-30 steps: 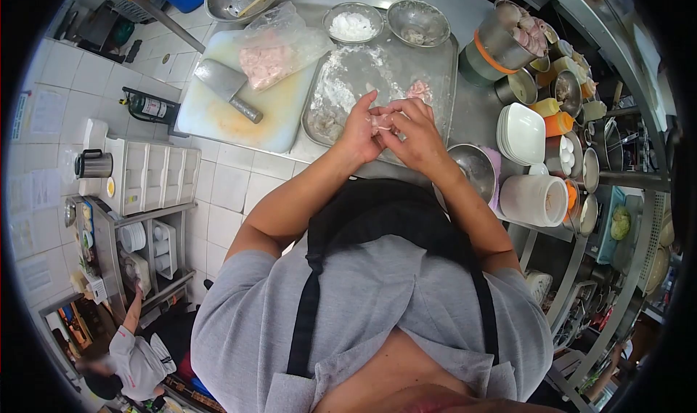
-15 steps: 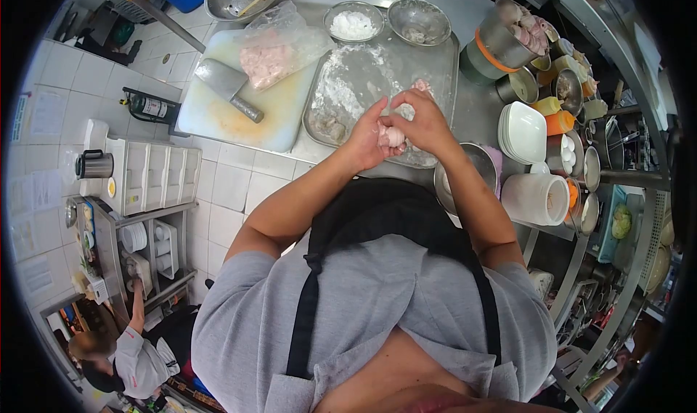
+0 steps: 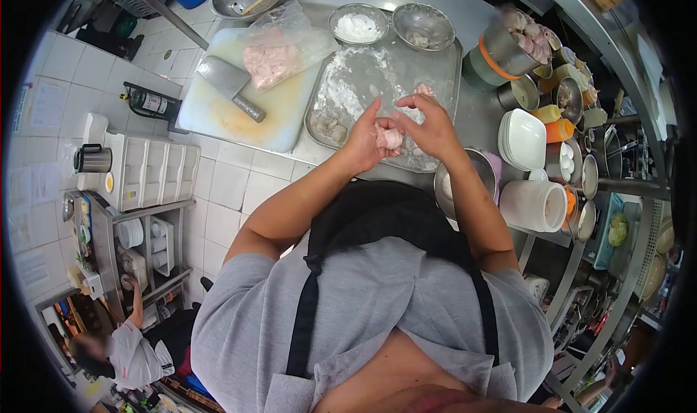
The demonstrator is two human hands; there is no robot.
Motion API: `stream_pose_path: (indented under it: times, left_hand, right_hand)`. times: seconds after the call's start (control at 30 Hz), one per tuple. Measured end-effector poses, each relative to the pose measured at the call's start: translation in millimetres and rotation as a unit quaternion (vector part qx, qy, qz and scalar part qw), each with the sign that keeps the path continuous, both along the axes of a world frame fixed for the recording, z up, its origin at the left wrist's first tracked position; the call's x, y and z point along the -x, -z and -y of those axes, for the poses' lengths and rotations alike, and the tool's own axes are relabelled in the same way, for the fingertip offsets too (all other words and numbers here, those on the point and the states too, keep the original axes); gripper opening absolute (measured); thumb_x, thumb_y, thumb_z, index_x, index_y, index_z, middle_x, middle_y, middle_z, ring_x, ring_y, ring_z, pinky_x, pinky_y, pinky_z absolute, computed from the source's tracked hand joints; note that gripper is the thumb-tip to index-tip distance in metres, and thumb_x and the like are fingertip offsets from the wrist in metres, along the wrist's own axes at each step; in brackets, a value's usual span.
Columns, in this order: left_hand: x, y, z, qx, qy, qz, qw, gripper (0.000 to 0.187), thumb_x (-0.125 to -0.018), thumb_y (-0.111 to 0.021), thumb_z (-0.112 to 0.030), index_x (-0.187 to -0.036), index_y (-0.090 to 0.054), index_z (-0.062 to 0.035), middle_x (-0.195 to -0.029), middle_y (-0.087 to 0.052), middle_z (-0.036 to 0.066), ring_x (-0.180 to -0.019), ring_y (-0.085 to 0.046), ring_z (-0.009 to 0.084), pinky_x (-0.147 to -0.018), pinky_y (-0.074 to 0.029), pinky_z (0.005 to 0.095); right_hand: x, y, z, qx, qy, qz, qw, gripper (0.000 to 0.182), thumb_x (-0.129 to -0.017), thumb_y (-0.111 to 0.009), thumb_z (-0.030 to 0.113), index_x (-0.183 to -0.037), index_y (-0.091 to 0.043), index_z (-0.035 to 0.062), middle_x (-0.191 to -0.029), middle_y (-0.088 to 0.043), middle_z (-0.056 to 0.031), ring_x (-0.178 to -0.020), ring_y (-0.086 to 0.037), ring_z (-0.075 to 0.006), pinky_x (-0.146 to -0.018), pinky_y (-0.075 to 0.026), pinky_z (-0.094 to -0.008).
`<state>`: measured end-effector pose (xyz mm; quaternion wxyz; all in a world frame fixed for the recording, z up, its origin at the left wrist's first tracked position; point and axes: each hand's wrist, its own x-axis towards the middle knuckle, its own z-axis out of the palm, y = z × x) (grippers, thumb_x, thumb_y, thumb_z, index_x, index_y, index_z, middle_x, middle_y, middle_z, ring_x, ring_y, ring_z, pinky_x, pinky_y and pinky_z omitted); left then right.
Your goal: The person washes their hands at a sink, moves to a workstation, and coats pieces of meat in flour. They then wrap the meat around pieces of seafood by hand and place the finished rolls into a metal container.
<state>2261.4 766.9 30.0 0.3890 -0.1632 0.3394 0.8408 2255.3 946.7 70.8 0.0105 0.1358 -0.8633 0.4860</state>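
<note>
My left hand (image 3: 365,141) is closed around a small lump of pale pink raw meat (image 3: 390,138), held over the near edge of a floured metal tray (image 3: 430,70). Just right of it hovers my right hand (image 3: 433,128), its thumb and fingers apart and holding nothing I can see. Beyond the right hand, another piece of pink meat (image 3: 423,90) lies on the tray, partly hidden by the fingers. White flour (image 3: 340,86) is spread over the tray's left part, with a greyish clump (image 3: 329,132) in its near left corner.
Left of the tray, a cleaver (image 3: 225,80) and a plastic bag of minced meat (image 3: 270,58) lie on a cutting board (image 3: 279,126). Behind stand a flour bowl (image 3: 357,26) and another metal bowl (image 3: 423,28). Stacked white dishes (image 3: 523,138) stand right. A co-worker (image 3: 138,355) is at far left.
My right hand has opened and drawn back a little from the meat lump. My left hand still holds the lump in nearly the same place.
</note>
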Motion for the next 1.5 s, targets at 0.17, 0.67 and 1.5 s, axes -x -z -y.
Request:
stream_pose_path:
  times: [0.17,0.67,1.5]
  left_hand:
    - [0.1,12.2,1.3,-0.001,0.011,-0.044,0.999,0.072,-0.100,-0.040,-0.073,-0.093,-0.068,-0.0067,-0.084,-0.067,0.006,-0.075,-0.065,0.0222,-0.065,-0.050,0.0372]
    - [4.8,-1.7,17.0,-0.189,-0.040,0.129,0.973,0.070,-0.095,-0.053,-0.068,-0.103,-0.071,-0.0011,-0.099,-0.070,0.019,-0.080,-0.063,0.0287,-0.072,-0.052,0.0376]
    - [41.3,17.2,-1.0,-0.101,-0.012,0.105,0.989,0.050,-0.092,-0.065,-0.049,-0.106,-0.068,-0.0017,-0.092,-0.067,0.014,-0.080,-0.061,0.0273,-0.071,-0.051,0.0366]
  right_hand:
    - [-9.6,7.8,4.5,-0.042,-0.059,-0.093,0.993,0.026,-0.087,-0.077,0.019,-0.107,-0.071,0.0037,-0.104,-0.070,-0.0143,-0.102,-0.065,-0.0326,-0.093,-0.049,-0.0409]
    - [-65.1,-67.1,-98.7,-0.016,0.211,-0.081,0.974,0.026,-0.091,-0.077,0.009,-0.115,-0.071,0.0032,-0.105,-0.070,-0.0083,-0.083,-0.066,-0.0145,-0.074,-0.053,-0.0284]
    - [-190.5,32.3,-395.8,-0.496,0.189,0.092,0.842,0.027,-0.086,-0.053,0.007,-0.105,-0.070,-0.0015,-0.104,-0.070,-0.0279,-0.105,-0.064,-0.0462,-0.094,-0.050,-0.0503]
